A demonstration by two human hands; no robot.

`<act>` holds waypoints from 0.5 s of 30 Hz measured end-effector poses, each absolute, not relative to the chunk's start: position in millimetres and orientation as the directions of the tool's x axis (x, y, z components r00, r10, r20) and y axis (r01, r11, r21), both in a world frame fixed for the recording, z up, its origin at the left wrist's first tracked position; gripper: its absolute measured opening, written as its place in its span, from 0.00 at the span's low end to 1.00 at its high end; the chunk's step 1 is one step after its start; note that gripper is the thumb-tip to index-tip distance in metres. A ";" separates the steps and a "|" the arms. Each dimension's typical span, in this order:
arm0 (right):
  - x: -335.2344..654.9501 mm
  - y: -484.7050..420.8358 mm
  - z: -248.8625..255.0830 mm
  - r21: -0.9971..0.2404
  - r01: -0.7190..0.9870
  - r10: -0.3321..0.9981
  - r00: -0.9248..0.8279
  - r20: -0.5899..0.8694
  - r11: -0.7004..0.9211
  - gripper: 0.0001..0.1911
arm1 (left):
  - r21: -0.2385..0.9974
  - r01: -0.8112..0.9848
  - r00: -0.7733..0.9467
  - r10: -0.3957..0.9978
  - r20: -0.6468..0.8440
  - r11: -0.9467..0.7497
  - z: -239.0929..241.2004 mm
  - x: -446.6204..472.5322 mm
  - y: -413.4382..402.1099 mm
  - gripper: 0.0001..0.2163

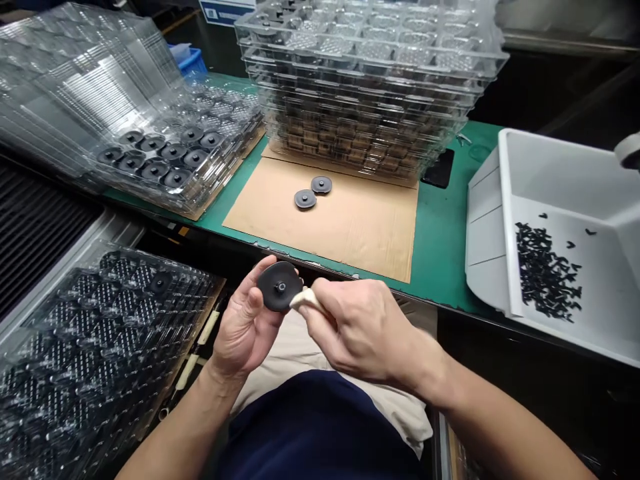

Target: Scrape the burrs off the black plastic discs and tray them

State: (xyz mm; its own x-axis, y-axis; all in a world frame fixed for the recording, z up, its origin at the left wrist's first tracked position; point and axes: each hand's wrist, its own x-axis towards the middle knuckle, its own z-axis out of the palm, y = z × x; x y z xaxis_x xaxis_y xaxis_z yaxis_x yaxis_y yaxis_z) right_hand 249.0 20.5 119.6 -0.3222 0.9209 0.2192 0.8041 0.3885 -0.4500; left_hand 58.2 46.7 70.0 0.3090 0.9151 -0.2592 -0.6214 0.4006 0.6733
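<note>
My left hand (250, 320) holds a round black plastic disc part (270, 280) by its rim, its face with a small central stud turned up toward me. Close against the disc's right edge is my right hand (355, 323), fingers pinched on a small cream cloth (306, 299). The cloth meets the rim of the disc; most of it is hidden inside the fingers. Beyond my hands, two similar black discs lie side by side on a cardboard sheet (370, 223), the nearer disc (305, 199) to the left of the farther disc (321, 185).
Stacked clear trays (370, 87) stand behind the cardboard on the green table (440, 247). At left, an open clear tray (200, 190) holds several discs. Lower left is another tray stack (100, 333). A white bin (510, 220) with small black pieces sits right, near a phone (439, 168).
</note>
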 end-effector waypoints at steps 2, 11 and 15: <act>250.3 21.5 114.6 -0.405 0.835 0.927 -0.310 0.211 0.371 0.12 | 0.688 -0.582 0.352 0.897 -0.266 0.433 67.8 54.4 47.5 0.21; 245.2 42.3 123.9 -0.210 0.806 0.823 -0.490 0.288 0.553 0.10 | 0.556 -0.539 0.547 0.765 -0.340 0.633 59.4 53.3 46.6 0.15; 239.1 39.8 118.7 -0.281 0.839 0.874 -0.389 0.291 0.467 0.10 | 0.603 -0.599 0.432 0.846 -0.312 0.528 64.4 56.6 47.2 0.16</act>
State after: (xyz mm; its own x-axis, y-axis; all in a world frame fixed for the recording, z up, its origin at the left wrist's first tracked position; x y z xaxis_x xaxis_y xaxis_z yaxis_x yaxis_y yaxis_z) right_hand 239.1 39.8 118.7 -0.3891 0.8739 0.2913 0.8385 0.4669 -0.2809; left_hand 56.6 47.2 64.4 0.4321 0.8463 -0.3116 -0.5987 0.5276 0.6026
